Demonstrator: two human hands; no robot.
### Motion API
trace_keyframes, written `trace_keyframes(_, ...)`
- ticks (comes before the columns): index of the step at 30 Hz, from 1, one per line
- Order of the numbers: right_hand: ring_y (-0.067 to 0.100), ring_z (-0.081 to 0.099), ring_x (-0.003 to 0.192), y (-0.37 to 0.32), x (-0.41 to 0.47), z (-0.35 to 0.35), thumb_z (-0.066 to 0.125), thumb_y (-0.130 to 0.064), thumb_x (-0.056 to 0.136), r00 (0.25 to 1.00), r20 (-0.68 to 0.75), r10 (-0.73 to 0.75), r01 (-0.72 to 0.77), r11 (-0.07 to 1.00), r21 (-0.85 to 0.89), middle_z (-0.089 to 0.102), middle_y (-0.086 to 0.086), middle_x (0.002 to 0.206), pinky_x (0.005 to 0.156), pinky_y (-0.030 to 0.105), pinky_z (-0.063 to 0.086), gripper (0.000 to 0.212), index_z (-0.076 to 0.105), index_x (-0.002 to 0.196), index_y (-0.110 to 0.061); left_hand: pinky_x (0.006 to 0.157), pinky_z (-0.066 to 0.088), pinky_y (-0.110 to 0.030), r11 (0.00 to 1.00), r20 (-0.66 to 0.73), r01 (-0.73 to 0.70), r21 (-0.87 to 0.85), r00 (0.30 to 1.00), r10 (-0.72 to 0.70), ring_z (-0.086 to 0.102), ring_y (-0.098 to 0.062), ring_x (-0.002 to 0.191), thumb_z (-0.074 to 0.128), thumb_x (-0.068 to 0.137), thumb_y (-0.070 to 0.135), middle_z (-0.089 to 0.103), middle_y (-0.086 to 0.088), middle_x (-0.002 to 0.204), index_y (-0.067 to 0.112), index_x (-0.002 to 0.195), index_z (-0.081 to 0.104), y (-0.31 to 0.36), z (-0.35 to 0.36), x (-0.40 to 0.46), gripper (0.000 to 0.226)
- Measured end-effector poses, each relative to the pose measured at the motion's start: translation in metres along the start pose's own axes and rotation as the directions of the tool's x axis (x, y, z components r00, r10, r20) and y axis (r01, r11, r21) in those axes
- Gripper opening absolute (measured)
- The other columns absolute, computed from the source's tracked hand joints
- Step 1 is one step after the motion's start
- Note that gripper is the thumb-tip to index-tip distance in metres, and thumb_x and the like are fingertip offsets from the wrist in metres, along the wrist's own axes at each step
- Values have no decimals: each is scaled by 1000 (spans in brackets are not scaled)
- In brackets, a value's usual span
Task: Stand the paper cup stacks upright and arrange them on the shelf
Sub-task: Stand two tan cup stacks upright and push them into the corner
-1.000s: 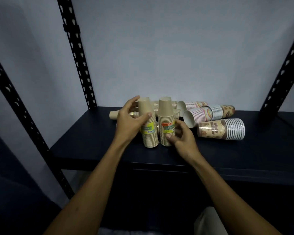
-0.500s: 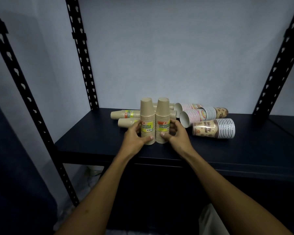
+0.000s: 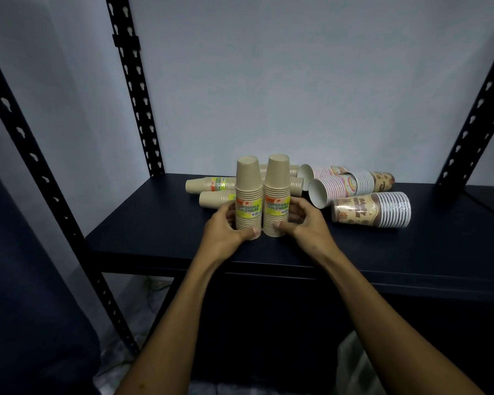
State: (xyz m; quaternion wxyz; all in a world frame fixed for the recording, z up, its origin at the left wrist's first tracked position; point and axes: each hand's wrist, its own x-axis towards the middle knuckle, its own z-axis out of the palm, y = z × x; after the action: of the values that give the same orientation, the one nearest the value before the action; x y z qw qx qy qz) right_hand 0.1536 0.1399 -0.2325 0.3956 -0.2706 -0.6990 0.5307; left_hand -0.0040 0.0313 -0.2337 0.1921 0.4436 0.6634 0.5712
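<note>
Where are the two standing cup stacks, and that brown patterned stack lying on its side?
Left standing stack point(image 3: 248, 195), head view, on its yellow label.
Right standing stack point(image 3: 277, 192), head view, on the cup rims just above its label.
Brown patterned stack point(image 3: 357, 210), head view, on its printed wrapper, lying on the shelf.

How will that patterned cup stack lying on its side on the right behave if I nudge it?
The patterned stack lies on its side on the shelf, so it would probably roll, likely curving since the cups taper. It is paper, so probably light and easily shifted. Its printed wrap seems to band the cups together, so they should move as one.
</note>
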Motion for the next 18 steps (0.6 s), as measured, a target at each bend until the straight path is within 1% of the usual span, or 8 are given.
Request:
trace_keyframes(3,15,65,107,2,0,0,76,7,71,1000,-5,9,-9,999,34,69,4,114,95,38,52,58,56,123,-9,98,46,-26,998,36,6,-62,999,-4,60,-13,113,77,74,2,64,-4,123,12,132,51,-2,-4,-2,65)
trace_keyframes(6,16,66,105,2,0,0,77,7,70,1000,-10,7,-7,999,39,69,5,112,93,37,54,58,57,122,-8,101,47,-30,999,27,-2,-53,1000,3,62,-12,112,76,76,3,66,-4,121,11,130,55,-3,-2,-3,59)
trace_keyframes(9,18,67,104,4,1,0,79,6,68,1000,-18,4,-4,999,34,70,5,110,90,36,55,58,58,121,-8,98,48,-27,999,-9,-7,-50,1000,6,62,-10,109,78,74,5,66,-1,119,13,128,56,-1,-1,-4,58)
trace_keyframes(13,18,66,105,5,2,1,81,3,67,1000,-23,-7,7,1000,9,70,6,110,89,34,55,58,59,120,-8,97,45,-24,999,-38,-5,-33,999,3,60,-8,108,79,74,8,64,6,114,14,126,58,1,1,-6,56)
trace_keyframes(18,18,68,102,5,2,1,81,3,66,1000,-22,-4,4,1000,11,71,7,108,89,37,56,58,59,118,-8,97,48,-25,998,-29,7,-66,1000,-9,61,-11,110,79,73,5,64,1,117,12,127,55,3,0,-7,59)
